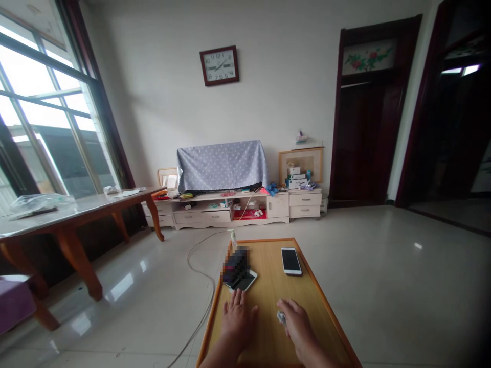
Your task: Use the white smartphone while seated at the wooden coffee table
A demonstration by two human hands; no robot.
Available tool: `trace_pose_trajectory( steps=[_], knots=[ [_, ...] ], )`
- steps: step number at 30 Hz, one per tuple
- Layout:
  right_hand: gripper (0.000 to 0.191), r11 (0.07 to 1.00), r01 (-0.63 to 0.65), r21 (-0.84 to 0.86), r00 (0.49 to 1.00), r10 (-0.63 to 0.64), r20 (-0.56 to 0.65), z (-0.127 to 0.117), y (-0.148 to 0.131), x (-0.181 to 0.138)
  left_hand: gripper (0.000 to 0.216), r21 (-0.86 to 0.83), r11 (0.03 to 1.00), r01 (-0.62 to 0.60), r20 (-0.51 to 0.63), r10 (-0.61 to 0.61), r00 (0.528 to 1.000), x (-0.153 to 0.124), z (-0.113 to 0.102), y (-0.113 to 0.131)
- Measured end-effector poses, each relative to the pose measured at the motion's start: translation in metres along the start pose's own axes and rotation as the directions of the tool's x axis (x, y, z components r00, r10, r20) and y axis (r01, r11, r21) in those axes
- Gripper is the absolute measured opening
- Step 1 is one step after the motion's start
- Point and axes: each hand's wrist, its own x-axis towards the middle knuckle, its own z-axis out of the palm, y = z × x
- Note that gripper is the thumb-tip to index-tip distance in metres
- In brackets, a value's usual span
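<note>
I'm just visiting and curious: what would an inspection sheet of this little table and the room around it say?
Surface: low wooden table, light top with orange rim.
Things in hand: right hand lies over a small pale object, too small to identify; left hand flat on the tabletop, fingers spread.
Clutter: white phone lying flat; second phone under a blurred dark item; small pump bottle at the far edge.
Hands: left open; right curled, grip unclear.
Cables: pale cable looping over the floor beside the table.
Surroundings: covered television on a white cabinet, wall clock, long wooden table by the window, dark doors.
</note>
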Motion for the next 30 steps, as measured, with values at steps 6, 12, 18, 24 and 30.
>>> trace_pose_trajectory(
  steps=[6,12,18,24,30],
  knots=[
    [0.042,1.000,0.017,0.008,1.000,-0.017,0.018,-0.003,-0.001,-0.007,0.072,0.005,0.998,-0.059,-0.005,0.059,0.998,-0.026,0.006,0.009],
    [0.039,0.999,0.016,0.035,1.000,-0.017,0.018,-0.010,-0.004,-0.016,0.067,-0.052,0.987,-0.155,-0.108,0.148,0.983,-0.056,0.008,0.021],
    [0.037,0.999,0.003,0.054,1.000,-0.003,0.001,-0.017,-0.007,-0.026,0.039,-0.130,0.966,-0.224,-0.159,0.202,0.966,-0.083,-0.007,0.031],
    [0.036,0.999,-0.025,0.040,1.000,0.025,-0.010,-0.024,-0.007,-0.029,0.053,-0.199,0.980,-0.022,-0.208,-0.020,0.978,-0.076,-0.003,0.031],
    [0.036,0.998,-0.046,0.033,0.999,0.046,-0.006,-0.023,-0.007,-0.023,0.062,-0.146,0.989,0.033,-0.174,-0.059,0.983,-0.066,0.008,0.030]
  ],
)
